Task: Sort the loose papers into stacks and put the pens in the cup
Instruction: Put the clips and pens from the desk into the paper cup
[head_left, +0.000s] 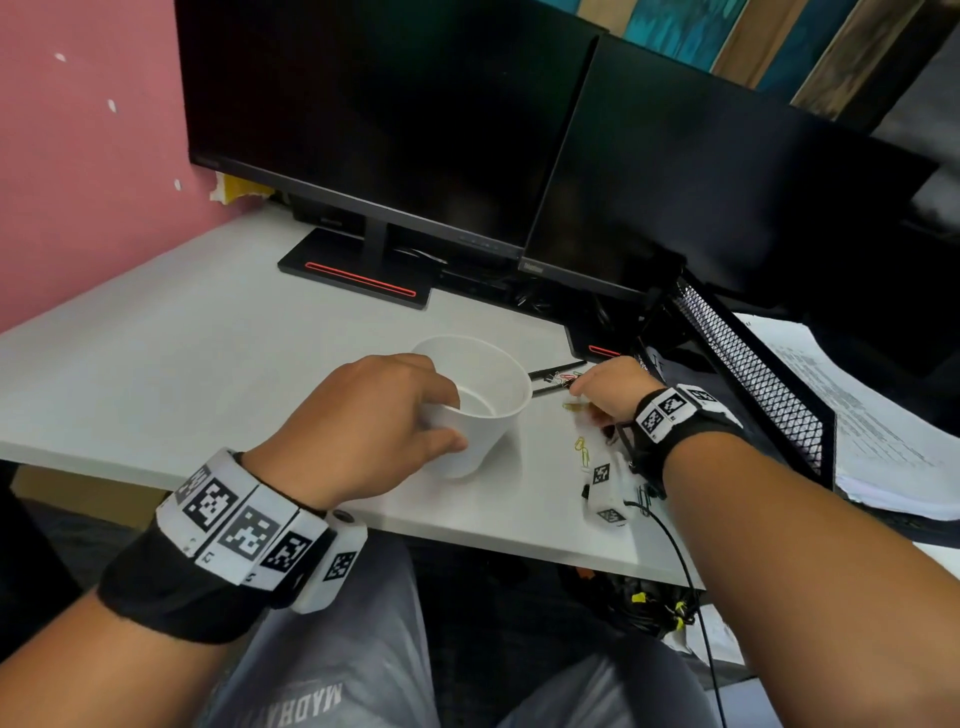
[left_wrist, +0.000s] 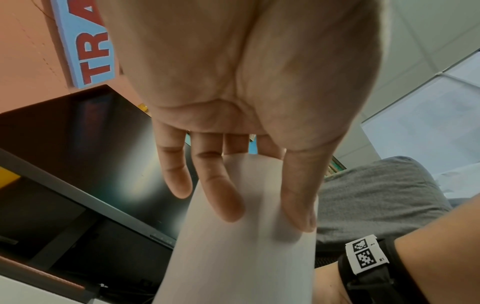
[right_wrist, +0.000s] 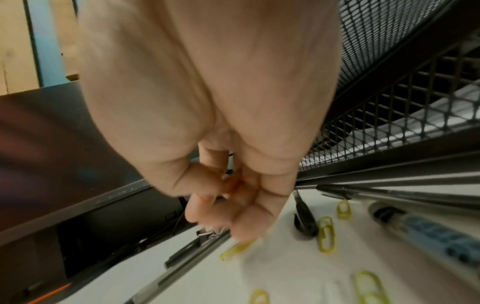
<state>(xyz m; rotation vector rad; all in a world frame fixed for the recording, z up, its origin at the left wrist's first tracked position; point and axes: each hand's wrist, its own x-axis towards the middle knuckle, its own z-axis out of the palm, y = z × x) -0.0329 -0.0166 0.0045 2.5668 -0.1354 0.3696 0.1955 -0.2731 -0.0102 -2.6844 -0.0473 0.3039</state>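
**Left hand steadies the cup, right hand down among pens and clips**

The white cup (head_left: 480, 400) stands upright near the front of the white desk (head_left: 156, 374), and the left hand (head_left: 363, 426) grips it: thumb on the near wall, fingers curled over the far rim. The left wrist view confirms it, fingers (left_wrist: 221, 195) and thumb pressed against the cup's pale wall (left_wrist: 241, 257).

Just right of the cup, the right hand (head_left: 613, 389) is down on the desk with fingertips bunched together over a small tangle of clips and pens. From the right wrist view the fingers (right_wrist: 233, 205) are curled tight over something small, but blur hides what, so whether it actually holds anything I cannot tell. Black pens (head_left: 556, 370) lie on the desk just beyond those fingertips, beside the cup. Yellow paper clips (right_wrist: 326, 234) are scattered on the desk below the hand, with a black pen cap (right_wrist: 305, 218) among them.

Further right, a black mesh tray (head_left: 753, 374) stands on the desk, and printed papers (head_left: 872, 426) lie stacked beyond it. Two dark monitors (head_left: 395, 114) fill the back of the desk.
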